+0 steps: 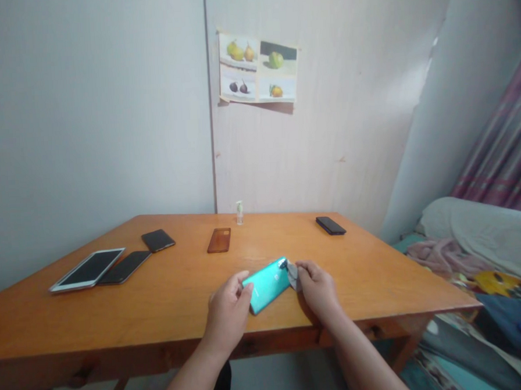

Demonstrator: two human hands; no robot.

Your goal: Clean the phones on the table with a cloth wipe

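Just above the front part of the table, a teal smartphone (267,286) is tilted with its back and camera block facing me. My left hand (230,306) grips its left end, thumb across the back. In my right hand (318,288) is a small grey cloth (293,276), pinched by the fingers and lying against the phone's right edge by the camera. A clear brownish phone case (219,240) lies flat beyond the phone. Behind it stands a small clear bottle (239,212) with a green-marked top.
On the wooden table (183,304), a white tablet (88,270), a dark phone (125,267) and a dark flat device (158,240) lie at left. Another dark phone (331,225) lies far right. A bed with bedding (485,235) stands right of the table.
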